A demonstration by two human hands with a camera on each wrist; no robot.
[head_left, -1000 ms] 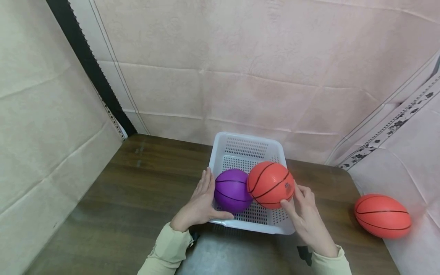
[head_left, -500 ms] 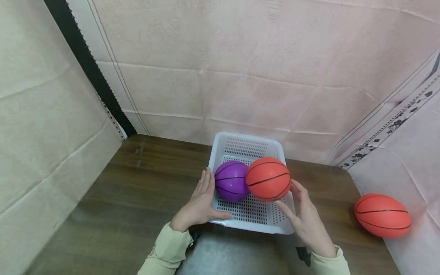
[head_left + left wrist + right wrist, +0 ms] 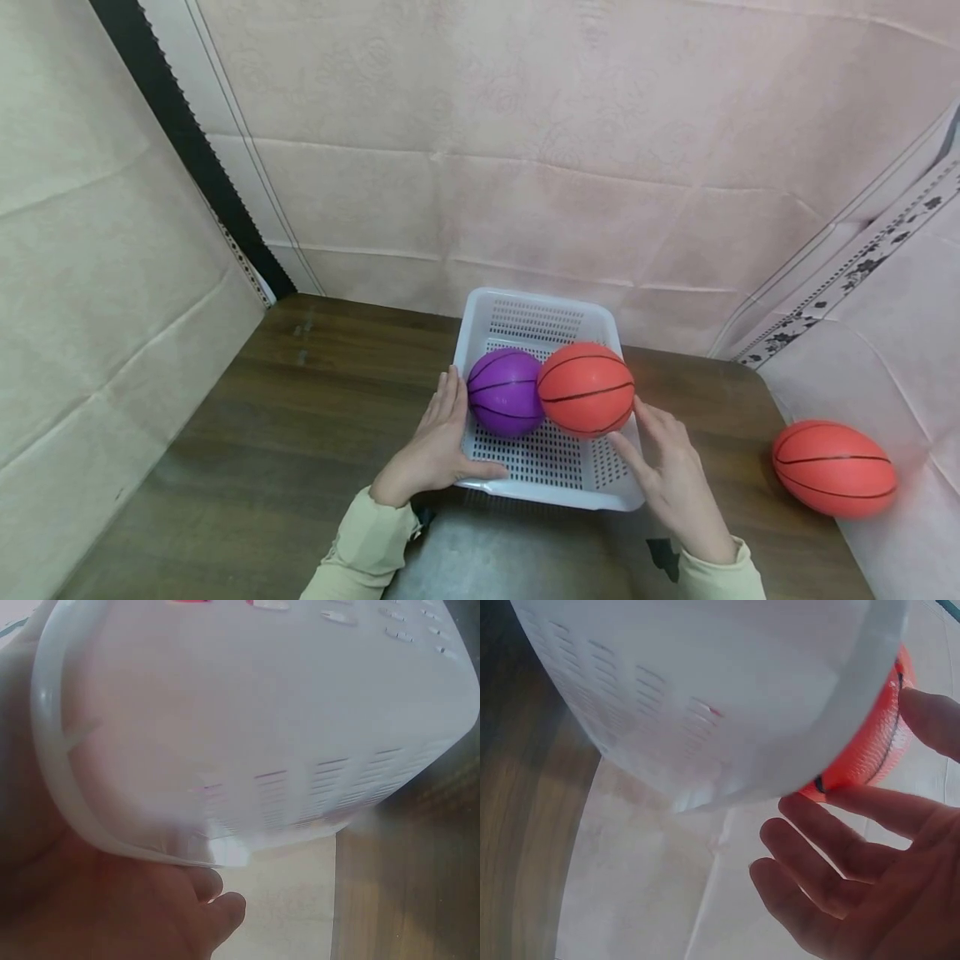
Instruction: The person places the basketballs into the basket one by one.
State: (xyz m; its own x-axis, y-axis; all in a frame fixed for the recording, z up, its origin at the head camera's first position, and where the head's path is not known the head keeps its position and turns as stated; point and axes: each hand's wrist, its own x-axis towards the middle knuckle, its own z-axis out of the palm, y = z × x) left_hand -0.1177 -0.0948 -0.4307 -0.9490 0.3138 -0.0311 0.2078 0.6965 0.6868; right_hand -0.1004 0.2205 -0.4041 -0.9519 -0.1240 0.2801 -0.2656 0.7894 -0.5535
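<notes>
In the head view, a white perforated plastic basket (image 3: 540, 329) holds a purple toy basketball (image 3: 506, 392) and, to its right, a red toy basketball (image 3: 586, 389). My left hand (image 3: 433, 446) lies at the basket's near-left corner, straight fingers along the side and thumb over the front rim. My right hand (image 3: 673, 483) is at the red ball, thumb and index fingertips touching its near-right side without wrapping round it. From the right wrist, that red ball (image 3: 870, 742) shows above the basket rim, with the other fingers loosely bent below.
Another red basketball (image 3: 834, 468) lies at the right edge of the wooden table (image 3: 360, 375), by the cloth side wall. A pale patterned cloth (image 3: 540, 183) hangs behind the basket. A dark strap piece (image 3: 663, 557) is near the right wrist.
The red ball has turned and shifted slightly back in the basket, and the purple ball has moved back with it. My right fingers loosened from the red ball, then came close again. Left hand stayed.
</notes>
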